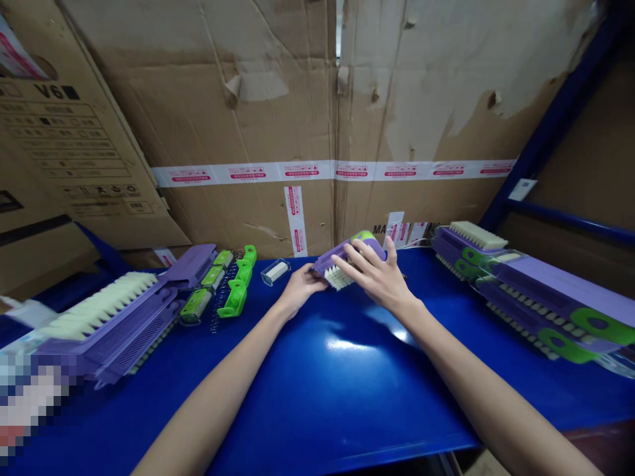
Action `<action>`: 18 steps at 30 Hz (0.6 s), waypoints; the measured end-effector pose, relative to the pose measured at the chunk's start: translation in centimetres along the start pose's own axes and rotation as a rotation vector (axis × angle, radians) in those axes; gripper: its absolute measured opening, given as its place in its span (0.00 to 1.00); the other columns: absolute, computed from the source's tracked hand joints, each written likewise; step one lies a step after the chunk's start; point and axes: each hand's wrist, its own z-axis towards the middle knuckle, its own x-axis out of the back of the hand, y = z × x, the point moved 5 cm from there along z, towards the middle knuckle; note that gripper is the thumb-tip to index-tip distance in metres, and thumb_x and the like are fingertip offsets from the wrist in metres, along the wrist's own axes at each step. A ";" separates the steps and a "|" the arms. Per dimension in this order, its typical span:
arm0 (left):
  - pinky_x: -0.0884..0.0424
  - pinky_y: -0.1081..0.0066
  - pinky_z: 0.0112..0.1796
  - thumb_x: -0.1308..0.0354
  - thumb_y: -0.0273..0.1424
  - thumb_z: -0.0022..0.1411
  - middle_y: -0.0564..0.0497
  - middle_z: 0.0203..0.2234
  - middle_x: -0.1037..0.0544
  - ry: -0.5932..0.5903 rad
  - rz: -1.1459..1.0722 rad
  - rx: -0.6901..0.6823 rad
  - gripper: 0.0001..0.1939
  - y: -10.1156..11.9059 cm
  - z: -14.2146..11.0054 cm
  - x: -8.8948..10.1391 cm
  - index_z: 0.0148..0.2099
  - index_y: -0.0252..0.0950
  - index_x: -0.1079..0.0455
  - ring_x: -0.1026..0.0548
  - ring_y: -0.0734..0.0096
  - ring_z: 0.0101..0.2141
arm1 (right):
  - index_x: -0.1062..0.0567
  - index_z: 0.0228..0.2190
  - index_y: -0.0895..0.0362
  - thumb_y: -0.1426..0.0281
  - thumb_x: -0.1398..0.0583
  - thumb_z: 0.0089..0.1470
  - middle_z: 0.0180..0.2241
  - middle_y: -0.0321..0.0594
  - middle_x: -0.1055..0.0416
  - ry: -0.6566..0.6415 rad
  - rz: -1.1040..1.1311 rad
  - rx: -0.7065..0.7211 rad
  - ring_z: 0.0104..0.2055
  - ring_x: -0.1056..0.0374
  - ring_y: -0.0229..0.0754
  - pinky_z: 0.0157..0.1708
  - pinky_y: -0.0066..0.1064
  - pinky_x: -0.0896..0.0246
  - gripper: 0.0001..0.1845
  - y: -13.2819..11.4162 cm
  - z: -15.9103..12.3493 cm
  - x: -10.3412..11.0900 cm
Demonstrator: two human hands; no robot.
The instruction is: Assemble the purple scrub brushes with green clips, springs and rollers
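Observation:
A purple scrub brush (pixel 329 259) with cream bristles and a green end is held tilted just above the blue surface. My left hand (pixel 301 289) is closed around its left end, the fingertips partly hidden behind it. Over the right end lie the spread fingers of my right hand (pixel 380 272), gripping the brush there. The bristles point down toward me. Left of my hands, near the cardboard, is a small clear case with a white block (pixel 276 272) inside.
On the left of the blue shelf (pixel 317 396) lie stacked purple brushes (pixel 133 317), green-and-clear pieces (pixel 196 304), thin springs (pixel 221 297) and a bright green plastic strip (pixel 239 284). More purple-and-green brushes (pixel 546 291) are stacked at right. Taped cardboard (pixel 248 119) walls the back.

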 end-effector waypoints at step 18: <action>0.32 0.60 0.48 0.29 0.26 0.42 0.44 0.37 0.22 -0.063 -0.046 0.095 0.32 -0.2 0.2 0.4 0.51 0.32 0.36 0.23 0.67 0.38 | 0.50 0.63 0.51 0.84 0.46 0.44 0.53 0.44 0.34 -0.224 0.010 -0.215 0.54 0.44 0.51 0.54 0.47 0.59 0.45 1.1 0.4 -1.3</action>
